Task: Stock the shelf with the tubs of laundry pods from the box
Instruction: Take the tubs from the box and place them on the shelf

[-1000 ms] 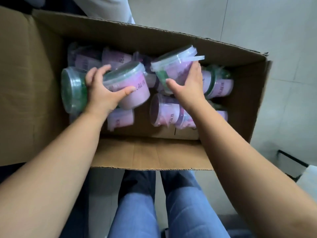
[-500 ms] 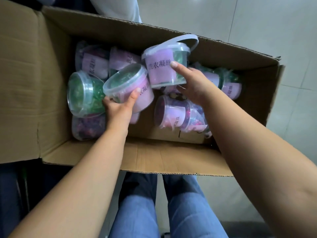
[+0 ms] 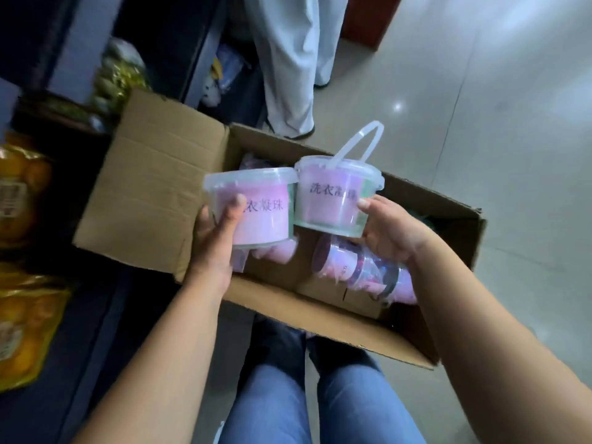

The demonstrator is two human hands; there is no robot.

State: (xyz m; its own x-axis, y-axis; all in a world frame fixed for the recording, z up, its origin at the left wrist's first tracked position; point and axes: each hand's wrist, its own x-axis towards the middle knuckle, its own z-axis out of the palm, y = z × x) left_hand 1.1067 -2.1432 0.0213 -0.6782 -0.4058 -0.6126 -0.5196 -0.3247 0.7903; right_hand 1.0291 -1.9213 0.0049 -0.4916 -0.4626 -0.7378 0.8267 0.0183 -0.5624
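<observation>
A person's left hand (image 3: 217,232) grips a clear tub (image 3: 259,216) with a pink label, fingers curled round its side. The right hand (image 3: 390,232) grips a second tub (image 3: 333,200) whose translucent handle stands up, and both tubs are upright, just beside each other, above an open cardboard box (image 3: 153,200). More tubs (image 3: 358,270) lie on their sides inside the box, the person's blue jeans (image 3: 320,405) show below it, yellow bags (image 3: 22,322) lie at the left, and someone in light trousers (image 3: 288,59) stands beyond on the pale tiled floor (image 3: 480,123).
</observation>
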